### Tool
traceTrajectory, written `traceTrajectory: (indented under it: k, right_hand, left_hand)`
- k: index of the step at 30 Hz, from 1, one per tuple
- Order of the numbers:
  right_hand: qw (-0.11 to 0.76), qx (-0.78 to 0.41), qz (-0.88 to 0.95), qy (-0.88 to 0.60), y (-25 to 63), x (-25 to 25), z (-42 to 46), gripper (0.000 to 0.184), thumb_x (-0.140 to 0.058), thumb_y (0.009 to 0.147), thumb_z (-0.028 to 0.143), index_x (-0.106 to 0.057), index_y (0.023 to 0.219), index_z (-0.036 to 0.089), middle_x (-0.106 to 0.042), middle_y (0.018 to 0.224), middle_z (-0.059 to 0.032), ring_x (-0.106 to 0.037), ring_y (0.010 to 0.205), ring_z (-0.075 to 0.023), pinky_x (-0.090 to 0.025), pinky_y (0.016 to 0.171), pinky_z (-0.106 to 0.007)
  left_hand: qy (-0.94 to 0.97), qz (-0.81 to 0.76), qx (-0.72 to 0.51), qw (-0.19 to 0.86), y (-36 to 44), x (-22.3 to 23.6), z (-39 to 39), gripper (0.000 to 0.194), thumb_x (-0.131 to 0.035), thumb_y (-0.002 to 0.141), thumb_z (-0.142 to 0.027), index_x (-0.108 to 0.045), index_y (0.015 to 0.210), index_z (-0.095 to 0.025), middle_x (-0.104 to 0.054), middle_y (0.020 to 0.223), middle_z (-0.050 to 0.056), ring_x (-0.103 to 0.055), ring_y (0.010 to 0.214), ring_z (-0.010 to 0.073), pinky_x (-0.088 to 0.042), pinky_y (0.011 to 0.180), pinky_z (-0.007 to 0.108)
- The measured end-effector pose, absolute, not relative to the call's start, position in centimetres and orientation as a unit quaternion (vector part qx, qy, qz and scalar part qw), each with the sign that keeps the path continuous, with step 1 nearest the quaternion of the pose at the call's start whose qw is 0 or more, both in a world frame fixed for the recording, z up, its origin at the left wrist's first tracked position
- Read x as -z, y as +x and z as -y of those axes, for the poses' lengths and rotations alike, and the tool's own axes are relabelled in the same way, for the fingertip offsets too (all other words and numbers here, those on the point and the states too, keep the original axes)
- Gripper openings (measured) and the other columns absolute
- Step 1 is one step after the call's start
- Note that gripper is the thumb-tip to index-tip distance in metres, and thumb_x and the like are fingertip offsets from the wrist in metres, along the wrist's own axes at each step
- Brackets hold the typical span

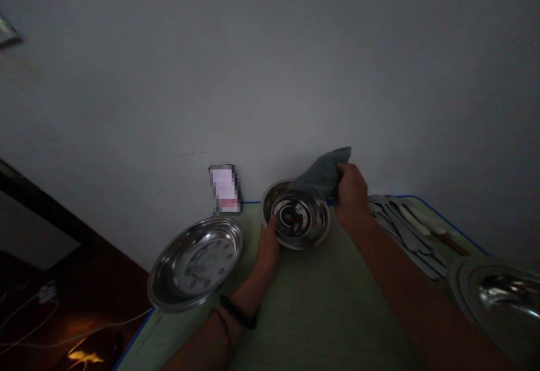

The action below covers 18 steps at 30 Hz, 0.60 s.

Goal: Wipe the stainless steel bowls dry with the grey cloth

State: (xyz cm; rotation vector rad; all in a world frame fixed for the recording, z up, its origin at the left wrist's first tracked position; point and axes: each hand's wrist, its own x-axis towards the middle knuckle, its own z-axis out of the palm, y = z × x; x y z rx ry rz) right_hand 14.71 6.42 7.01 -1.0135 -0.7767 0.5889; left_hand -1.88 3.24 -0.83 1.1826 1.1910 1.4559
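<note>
A shiny metal bowl (301, 222) is held tilted over the middle of the table, its inside facing me. My left hand (269, 241) grips its left rim, the thumb lying over the edge. In my right hand (352, 191) is a grey-green cloth (323, 174), pinched between thumb and fingers. The cloth's lower end reaches the bowl's upper right rim; whether it touches the metal all along is blurred. A larger metal basin (196, 264) rests to the left of my left hand.
Several utensils (405, 227) with metal and pale handles lie at the right back. Stacked metal bowls (502, 292) stand at the right edge. A phone (225, 188) leans on the wall (270, 78) behind the green table (320, 314). White cables (84, 340) run along the floor at left.
</note>
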Motion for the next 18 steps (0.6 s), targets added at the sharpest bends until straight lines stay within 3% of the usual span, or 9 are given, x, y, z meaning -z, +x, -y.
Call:
traceTrajectory:
  k: [2,4,6,9,12,15,18]
  right_hand:
    - [0.774,-0.176,0.374,-0.48,14.7,-8.6,-5.3,0.019,-0.046,0.077,0.035,-0.053,0.087,0.021,-0.061,0.087,-0.0019,-0.057,0.085,-0.0187,-0.047,0.075,-0.033]
    - [0.755,-0.05,0.463,-0.461,14.0,-9.2,-3.9,0.017,-0.049,0.078,0.028,-0.052,0.093,0.02,-0.061,0.105,-0.0079,-0.056,0.101,-0.0209,-0.044,0.088,-0.039]
    - [0.674,0.02,0.589,-0.446,13.2,-9.0,-3.0,0.014,-0.051,0.078,0.023,-0.052,0.092,0.019,-0.056,0.121,-0.0136,-0.05,0.116,-0.0235,-0.039,0.099,-0.042]
    - [0.517,0.002,0.72,-0.463,12.6,-8.4,-2.9,0.009,-0.049,0.083,0.022,-0.055,0.087,0.017,-0.053,0.127,-0.0184,-0.045,0.126,-0.0261,-0.036,0.104,-0.043]
    - [0.44,-0.041,0.74,-0.508,13.3,-8.4,-3.4,0.017,-0.042,0.087,0.018,-0.056,0.098,0.016,-0.059,0.118,-0.0163,-0.052,0.118,-0.0241,-0.041,0.1,-0.041]
    - [0.387,-0.017,0.748,-0.54,14.5,-8.8,-3.5,0.038,-0.049,0.081,0.01,-0.05,0.118,0.017,-0.061,0.116,-0.0141,-0.058,0.109,-0.0249,-0.044,0.094,-0.042]
    - [0.311,0.039,0.765,-0.563,15.2,-9.0,-3.4,0.043,-0.055,0.074,0.008,-0.054,0.116,0.015,-0.061,0.113,-0.0157,-0.059,0.104,-0.0286,-0.046,0.088,-0.043]
  left_hand:
    - [0.477,-0.484,-0.588,0.439,-1.5,0.2,-2.6,0.046,-0.048,0.086,-0.038,-0.051,0.127,-0.016,-0.058,0.131,0.012,-0.049,0.125,0.0275,-0.036,0.106,0.041]
    - [0.495,-0.468,-0.595,0.427,-1.0,-0.5,-1.9,0.051,-0.051,0.082,-0.03,-0.046,0.132,-0.018,-0.057,0.132,0.009,-0.05,0.124,0.0253,-0.036,0.106,0.039]
    - [0.53,-0.437,-0.603,0.405,-0.7,-1.0,-1.4,0.056,-0.052,0.078,-0.023,-0.044,0.133,-0.019,-0.056,0.134,0.007,-0.048,0.125,0.024,-0.035,0.107,0.037]
    - [0.555,-0.415,-0.602,0.397,-0.7,-1.4,-1.3,0.056,-0.05,0.071,-0.019,-0.051,0.127,-0.017,-0.058,0.13,0.007,-0.05,0.123,0.0249,-0.038,0.104,0.037]
    - [0.547,-0.424,-0.592,0.413,-1.0,-1.3,-1.8,0.053,-0.05,0.068,-0.018,-0.056,0.12,-0.016,-0.064,0.122,0.007,-0.056,0.115,0.0263,-0.043,0.099,0.039]
    - [0.567,-0.402,-0.586,0.415,-1.1,-1.0,-1.9,0.049,-0.054,0.067,-0.021,-0.06,0.116,-0.015,-0.067,0.117,0.008,-0.058,0.112,0.0272,-0.044,0.096,0.039]
    - [0.594,-0.382,-0.574,0.414,-0.9,-0.8,-1.6,0.046,-0.055,0.071,-0.024,-0.061,0.116,-0.016,-0.067,0.118,0.007,-0.059,0.109,0.0267,-0.045,0.094,0.039]
